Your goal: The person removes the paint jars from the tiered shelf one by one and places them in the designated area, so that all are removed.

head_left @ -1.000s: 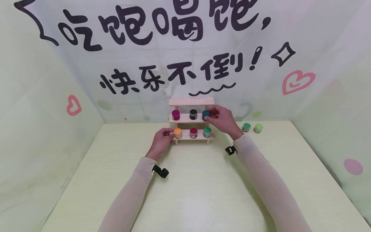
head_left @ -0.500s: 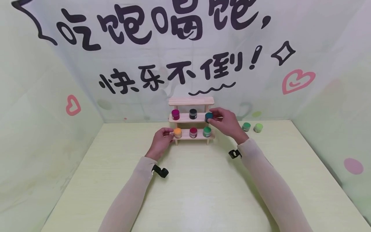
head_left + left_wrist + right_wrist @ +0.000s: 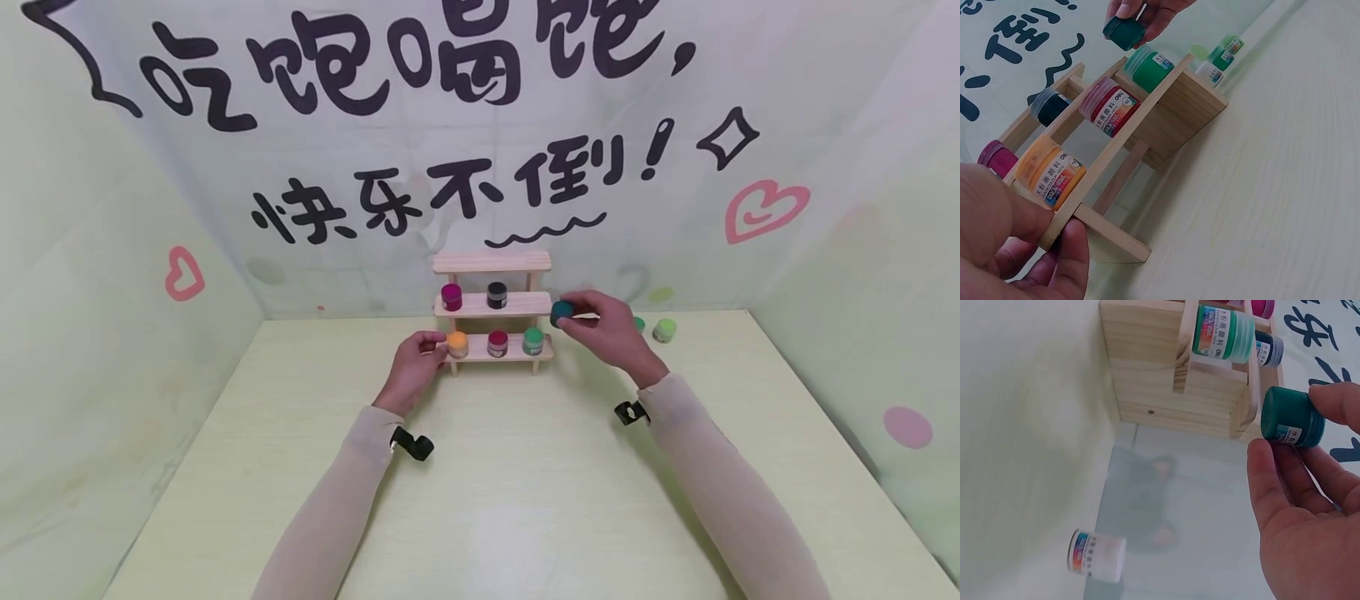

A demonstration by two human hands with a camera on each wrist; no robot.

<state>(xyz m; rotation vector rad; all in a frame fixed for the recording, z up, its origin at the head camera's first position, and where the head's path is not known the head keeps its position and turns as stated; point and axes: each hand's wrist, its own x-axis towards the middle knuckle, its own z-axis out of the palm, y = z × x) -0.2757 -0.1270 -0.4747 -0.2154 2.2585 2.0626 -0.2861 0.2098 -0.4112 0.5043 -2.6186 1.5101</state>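
My right hand (image 3: pixel 611 329) holds a dark teal paint jar (image 3: pixel 1290 417) between thumb and fingers, in the air just off the right end of the wooden tiered shelf (image 3: pixel 491 262). At the other end, my left hand (image 3: pixel 412 367) pinches the lower board's left tip, beside an orange paint jar (image 3: pixel 1052 172). That lower board also carries a red paint jar (image 3: pixel 1109 106) and a green paint jar (image 3: pixel 1149 67). On the middle board stand a magenta paint jar (image 3: pixel 452 297) and a black-looking paint jar (image 3: pixel 497 294). The top board bears nothing.
Right of the shelf, a light green jar (image 3: pixel 664 331) stands on the table (image 3: pixel 495 500), with another green jar (image 3: pixel 1224 58) partly behind my right hand. A white jar (image 3: pixel 1097 555) shows in the wrist views. A printed cloth backdrop (image 3: pixel 337 275) rises behind.
The right hand has carried the teal jar from the middle board's right end outward to the right, clear of the board. The left hand keeps its place on the shelf.
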